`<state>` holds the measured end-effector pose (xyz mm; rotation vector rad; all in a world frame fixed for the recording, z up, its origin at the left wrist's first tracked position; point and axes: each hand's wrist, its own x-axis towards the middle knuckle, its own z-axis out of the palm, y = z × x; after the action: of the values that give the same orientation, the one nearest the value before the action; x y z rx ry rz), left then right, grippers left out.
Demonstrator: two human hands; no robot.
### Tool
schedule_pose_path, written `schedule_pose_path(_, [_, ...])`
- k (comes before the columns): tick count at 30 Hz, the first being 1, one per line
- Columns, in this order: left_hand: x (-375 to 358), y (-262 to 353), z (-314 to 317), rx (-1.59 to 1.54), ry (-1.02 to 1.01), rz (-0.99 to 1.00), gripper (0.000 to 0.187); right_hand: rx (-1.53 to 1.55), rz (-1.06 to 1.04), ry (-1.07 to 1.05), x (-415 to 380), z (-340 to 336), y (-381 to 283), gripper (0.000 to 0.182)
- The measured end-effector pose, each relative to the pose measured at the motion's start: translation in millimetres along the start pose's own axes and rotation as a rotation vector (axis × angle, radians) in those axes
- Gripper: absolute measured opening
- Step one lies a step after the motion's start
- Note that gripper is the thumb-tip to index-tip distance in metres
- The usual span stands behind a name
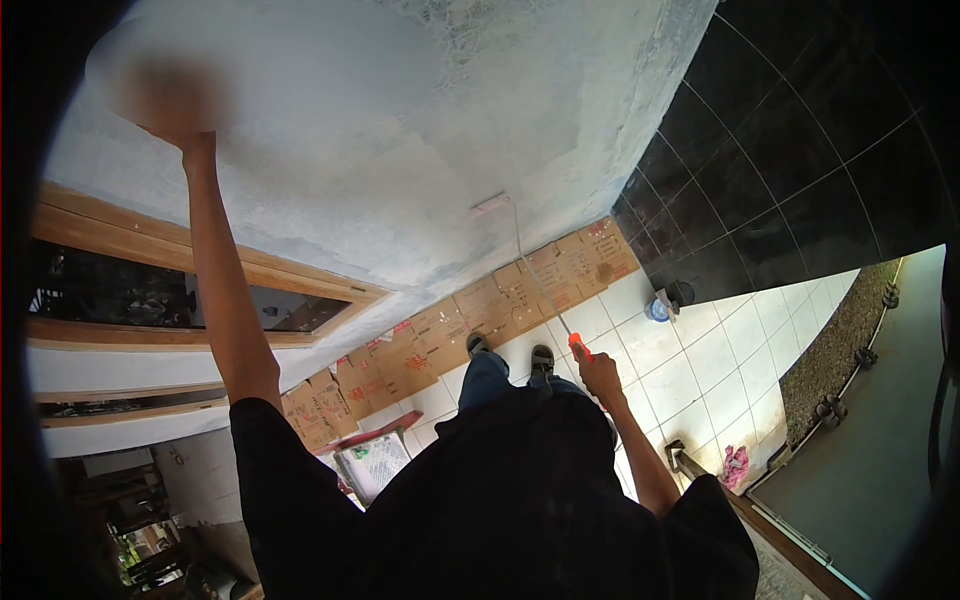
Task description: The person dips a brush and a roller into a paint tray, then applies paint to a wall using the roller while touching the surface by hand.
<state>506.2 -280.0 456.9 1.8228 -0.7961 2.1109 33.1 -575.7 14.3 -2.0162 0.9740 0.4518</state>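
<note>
My right hand is wrapped round the orange handle of a paint roller. Its long thin metal rod reaches away from me, and the pale pinkish roller head overlaps the patchy grey-white wall. High at the upper left, my left hand is raised on an outstretched arm in front of the wall. A blur hides its fingers, so I cannot tell whether it holds anything.
Flattened cardboard covers the floor along the wall's foot. A wood-framed window is at left, black tiles at right. On the white floor tiles stand a small blue-white container and a pink cloth. A mesh-topped tray lies at lower left.
</note>
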Motion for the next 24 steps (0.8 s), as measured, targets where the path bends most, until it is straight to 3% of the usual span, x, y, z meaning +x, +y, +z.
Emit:
schedule_pose_path(3, [-0.4,-1.5,0.2,0.013,0.001,0.012,0.084,-0.012,0.044,-0.033,-47.2,-37.5,-37.9,0.080])
schedule_pose_path(4, [-0.3,-2.4,1.1,0.016,0.001,0.009,0.084,-0.016,0.043,-0.032,-40.0,-30.5,-32.6,0.080])
schedule_pose_path(6, [-1.8,-3.5,2.2,0.005,0.022,0.018,0.084,-0.098,-0.075,0.171,-11.7,1.3,-8.3,0.083])
schedule_pose_path(7, [-1.7,-3.9,2.0,0.010,0.018,0.016,0.084,-0.090,-0.038,0.090,7.0,11.9,-2.5,0.082])
schedule_pose_path(10, [-5.0,1.2,-1.4,0.000,-0.002,0.011,0.083,-0.091,-0.008,0.122,63.7,54.8,13.9,0.077])
schedule_pose_path(14, [-50.4,33.5,-16.2,-0.027,-0.186,-0.100,0.087,-0.045,0.007,0.079,78.2,61.6,4.2,0.071])
schedule_pose_path(19, [-142.3,96.6,-61.3,0.034,-0.475,-0.333,0.099,0.153,0.147,-0.158,-5.6,-14.3,-66.0,0.062])
schedule_pose_path(22, [-200.8,125.5,-86.1,0.049,-0.614,-0.480,0.106,0.074,0.096,-0.020,7.8,9.9,-30.0,0.059])
schedule_pose_path(24, [-235.4,140.2,-99.6,0.056,-0.640,-0.537,0.108,0.096,0.147,-0.057,8.8,5.5,-43.7,0.058])
